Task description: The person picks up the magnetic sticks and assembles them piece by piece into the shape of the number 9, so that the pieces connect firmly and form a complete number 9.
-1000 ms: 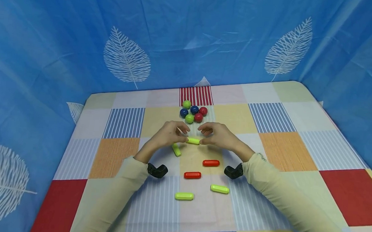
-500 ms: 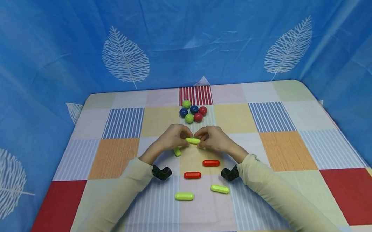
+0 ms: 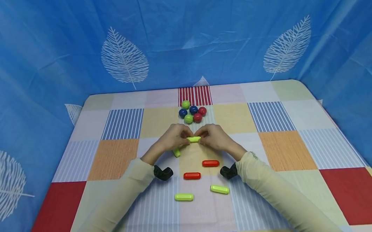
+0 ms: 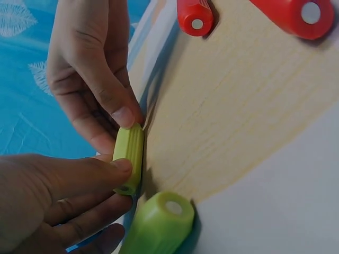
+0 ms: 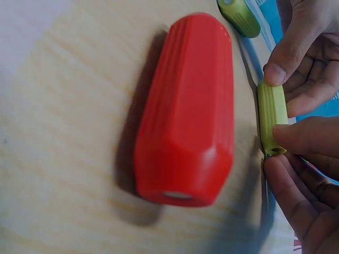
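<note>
Both hands pinch one lime-green stick [image 3: 193, 139] by its ends, just above the checked tablecloth [image 3: 275, 148]. My left hand [image 3: 185, 136] holds its left end and my right hand [image 3: 202, 137] its right end. In the left wrist view my left thumb [image 4: 119, 166] presses the green stick [image 4: 130, 153], with the right hand's fingers [image 4: 124, 114] on its far end. A second green stick [image 3: 176, 152] lies under my left hand, also in the left wrist view [image 4: 159, 222]. In the right wrist view the held stick [image 5: 271, 114] sits beyond a red stick [image 5: 188, 106].
Two red sticks [image 3: 210, 163] [image 3: 192, 175] and two more green sticks [image 3: 184, 197] [image 3: 219, 189] lie nearer to me. A cluster of green, blue and red balls [image 3: 191, 112] sits just beyond the hands. Blue leaf-print fabric [image 3: 125, 60] surrounds the table.
My hands have closed in on the green stick from both ends. Fingers that were loosely spread now pinch it, and it sits slightly farther from me.
</note>
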A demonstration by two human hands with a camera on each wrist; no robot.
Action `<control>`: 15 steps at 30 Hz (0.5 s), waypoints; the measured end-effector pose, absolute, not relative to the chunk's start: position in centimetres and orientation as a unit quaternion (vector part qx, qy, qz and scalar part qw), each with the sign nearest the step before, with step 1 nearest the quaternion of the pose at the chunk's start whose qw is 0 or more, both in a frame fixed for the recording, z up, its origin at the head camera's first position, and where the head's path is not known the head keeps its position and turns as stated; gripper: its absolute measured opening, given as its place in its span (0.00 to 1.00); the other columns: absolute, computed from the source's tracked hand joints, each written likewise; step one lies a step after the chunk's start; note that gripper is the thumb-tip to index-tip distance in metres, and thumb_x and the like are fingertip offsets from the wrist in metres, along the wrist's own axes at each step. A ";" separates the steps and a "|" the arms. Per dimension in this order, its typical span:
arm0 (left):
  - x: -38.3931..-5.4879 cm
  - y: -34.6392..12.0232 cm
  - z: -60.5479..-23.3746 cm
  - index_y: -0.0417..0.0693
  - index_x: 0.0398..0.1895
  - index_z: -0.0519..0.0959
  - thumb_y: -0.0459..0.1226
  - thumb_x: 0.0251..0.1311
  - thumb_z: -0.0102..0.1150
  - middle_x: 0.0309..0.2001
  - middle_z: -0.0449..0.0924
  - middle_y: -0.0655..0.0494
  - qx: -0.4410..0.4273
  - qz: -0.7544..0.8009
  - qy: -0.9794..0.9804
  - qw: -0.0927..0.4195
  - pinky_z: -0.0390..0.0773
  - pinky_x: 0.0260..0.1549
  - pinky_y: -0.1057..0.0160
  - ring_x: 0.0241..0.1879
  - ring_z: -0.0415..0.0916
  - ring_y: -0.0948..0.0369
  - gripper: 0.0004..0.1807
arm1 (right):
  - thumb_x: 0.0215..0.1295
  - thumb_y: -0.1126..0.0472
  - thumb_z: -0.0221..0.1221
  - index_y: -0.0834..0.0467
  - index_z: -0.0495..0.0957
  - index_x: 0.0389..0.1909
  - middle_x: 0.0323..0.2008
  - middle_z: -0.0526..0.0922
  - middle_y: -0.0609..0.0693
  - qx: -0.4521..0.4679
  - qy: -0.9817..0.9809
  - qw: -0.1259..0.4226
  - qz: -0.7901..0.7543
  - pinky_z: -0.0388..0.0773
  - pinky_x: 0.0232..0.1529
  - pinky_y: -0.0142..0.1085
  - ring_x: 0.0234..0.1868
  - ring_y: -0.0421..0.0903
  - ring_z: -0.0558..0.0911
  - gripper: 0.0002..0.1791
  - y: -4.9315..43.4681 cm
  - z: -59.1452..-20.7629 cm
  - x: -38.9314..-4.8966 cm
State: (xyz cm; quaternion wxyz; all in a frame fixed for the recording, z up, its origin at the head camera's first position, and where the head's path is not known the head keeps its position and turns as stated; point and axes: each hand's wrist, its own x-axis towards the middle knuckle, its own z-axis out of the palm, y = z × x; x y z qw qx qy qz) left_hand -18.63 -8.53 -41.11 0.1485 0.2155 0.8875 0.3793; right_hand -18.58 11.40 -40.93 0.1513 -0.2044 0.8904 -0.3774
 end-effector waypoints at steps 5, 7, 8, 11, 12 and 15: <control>-18.8 -8.3 -41.0 0.39 0.41 0.85 0.26 0.56 0.66 0.38 0.84 0.51 0.218 0.380 0.887 0.146 0.77 0.40 0.64 0.37 0.78 0.59 0.10 | 0.58 0.71 0.63 0.62 0.85 0.45 0.38 0.85 0.52 -0.201 0.894 0.147 -0.373 0.76 0.42 0.37 0.38 0.46 0.79 0.13 11.6 -40.9 -18.9; -18.9 -8.3 -40.9 0.38 0.41 0.85 0.25 0.55 0.66 0.38 0.84 0.50 0.216 0.380 0.888 0.143 0.78 0.41 0.63 0.38 0.79 0.59 0.10 | 0.58 0.71 0.64 0.62 0.85 0.44 0.37 0.85 0.52 -0.200 0.895 0.143 -0.372 0.75 0.40 0.36 0.37 0.45 0.79 0.13 11.6 -40.9 -19.1; -19.0 -8.2 -40.9 0.38 0.41 0.85 0.25 0.55 0.66 0.38 0.84 0.50 0.215 0.380 0.888 0.140 0.78 0.41 0.63 0.38 0.79 0.58 0.10 | 0.58 0.71 0.64 0.62 0.85 0.44 0.36 0.85 0.52 -0.199 0.895 0.141 -0.373 0.75 0.40 0.36 0.37 0.45 0.79 0.13 11.6 -40.9 -19.2; -19.2 -8.1 -40.7 0.38 0.41 0.85 0.25 0.55 0.66 0.38 0.84 0.50 0.213 0.378 0.891 0.135 0.78 0.41 0.62 0.38 0.79 0.58 0.10 | 0.57 0.71 0.63 0.62 0.86 0.44 0.36 0.85 0.52 -0.197 0.896 0.137 -0.375 0.75 0.39 0.35 0.37 0.45 0.79 0.13 11.5 -40.8 -19.5; -19.3 -8.1 -40.7 0.38 0.41 0.85 0.25 0.55 0.66 0.38 0.84 0.50 0.212 0.376 0.892 0.134 0.78 0.41 0.63 0.38 0.78 0.58 0.10 | 0.57 0.71 0.63 0.62 0.86 0.44 0.36 0.85 0.52 -0.197 0.896 0.135 -0.375 0.75 0.38 0.35 0.37 0.45 0.79 0.13 11.5 -40.8 -19.6; -19.6 -8.0 -40.6 0.38 0.41 0.85 0.25 0.56 0.66 0.38 0.83 0.50 0.211 0.371 0.895 0.131 0.78 0.41 0.63 0.38 0.78 0.58 0.09 | 0.58 0.71 0.63 0.62 0.85 0.44 0.36 0.85 0.52 -0.195 0.896 0.133 -0.376 0.75 0.39 0.35 0.37 0.45 0.79 0.13 11.6 -40.7 -19.9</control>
